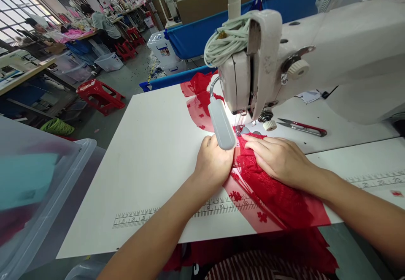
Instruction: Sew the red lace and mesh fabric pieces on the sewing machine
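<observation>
The red cloth [268, 195], mostly at five o'clock from the metal foot [238, 130], should be kept flat by the right hand [278, 157], its fingers laid loosely extended there; what is gripped by the left hand's [212, 161] curled, half-hidden fingers cannot be told.

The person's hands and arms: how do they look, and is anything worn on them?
The left hand and right hand wear no gloves. The left forearm and right forearm are bare, without visible sleeves, watch or bracelet. Dark, pale-striped clothing shows at the bottom edge.
</observation>
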Motion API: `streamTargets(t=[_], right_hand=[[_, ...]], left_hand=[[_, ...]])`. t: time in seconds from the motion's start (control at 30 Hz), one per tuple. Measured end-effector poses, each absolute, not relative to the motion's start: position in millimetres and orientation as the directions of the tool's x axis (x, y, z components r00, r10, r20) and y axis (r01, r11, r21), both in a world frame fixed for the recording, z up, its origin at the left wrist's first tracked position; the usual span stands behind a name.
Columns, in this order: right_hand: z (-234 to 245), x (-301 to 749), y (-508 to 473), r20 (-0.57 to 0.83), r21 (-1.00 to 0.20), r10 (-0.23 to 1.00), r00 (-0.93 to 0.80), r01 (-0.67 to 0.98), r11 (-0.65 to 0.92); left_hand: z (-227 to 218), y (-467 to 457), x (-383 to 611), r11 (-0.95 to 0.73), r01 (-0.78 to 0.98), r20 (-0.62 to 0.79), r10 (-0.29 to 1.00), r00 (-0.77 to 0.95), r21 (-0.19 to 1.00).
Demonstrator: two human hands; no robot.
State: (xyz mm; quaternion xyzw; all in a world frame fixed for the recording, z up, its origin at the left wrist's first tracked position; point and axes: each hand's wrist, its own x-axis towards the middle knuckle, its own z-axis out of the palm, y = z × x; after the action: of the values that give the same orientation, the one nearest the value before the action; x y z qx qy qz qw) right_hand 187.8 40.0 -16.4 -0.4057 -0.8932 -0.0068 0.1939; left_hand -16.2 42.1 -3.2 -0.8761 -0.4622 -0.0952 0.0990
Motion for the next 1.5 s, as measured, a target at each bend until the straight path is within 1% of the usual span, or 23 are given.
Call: streamTargets(t=[0.13,0.23,0.57,0.93,1.2,1.27,1.37,1.43,1.5], right_hand=[[-16.2,187.7,40.4,0.343,-0.142,0.725,-0.598,0.729,0.669],[-16.6,187.7,41.1,0.349,-0.142,0.722,-0.597,0.728,0.670],[-16.1,188.7,42.7,0.359,-0.137,0.717,-0.598,0.726,0.674],[-12.8,186.8,43.0,0.318,-0.129,0.739,-0.595,0.745,0.655],[-17.3,187.1,44.0,0.339,-0.116,0.738,-0.584,0.752,0.649],[-17.6,187.1,44.6,0.347,-0.117,0.734,-0.583,0.750,0.651],[-17.4,187.4,45.9,0.347,-0.135,0.735,-0.582,0.745,0.653],[-18.1,187.9,46.6,0.346,-0.158,0.729,-0.590,0.730,0.665],[-19.7,188.8,46.7,0.356,-0.184,0.717,-0.599,0.707,0.683]], left_hand=[[-4.8,42.7,-17.3,-0.567,0.816,0.275,0.772,0.574,-0.113],[-5.1,42.8,-17.3,-0.565,0.816,0.258,0.775,0.576,-0.125],[-4.1,42.9,-15.1,-0.547,0.827,0.248,0.790,0.561,-0.129],[-6.5,44.1,-16.2,-0.538,0.827,0.238,0.792,0.562,-0.163],[-6.5,45.2,-15.8,-0.530,0.833,0.225,0.802,0.553,-0.159],[-6.4,46.4,-16.5,-0.531,0.837,0.237,0.803,0.547,-0.133],[-4.9,48.4,-18.0,-0.542,0.839,0.289,0.797,0.530,-0.042],[-2.2,48.8,-19.0,-0.601,0.798,0.310,0.767,0.562,0.039],[1.5,47.8,-19.8,-0.698,0.709,0.301,0.701,0.647,0.102]])
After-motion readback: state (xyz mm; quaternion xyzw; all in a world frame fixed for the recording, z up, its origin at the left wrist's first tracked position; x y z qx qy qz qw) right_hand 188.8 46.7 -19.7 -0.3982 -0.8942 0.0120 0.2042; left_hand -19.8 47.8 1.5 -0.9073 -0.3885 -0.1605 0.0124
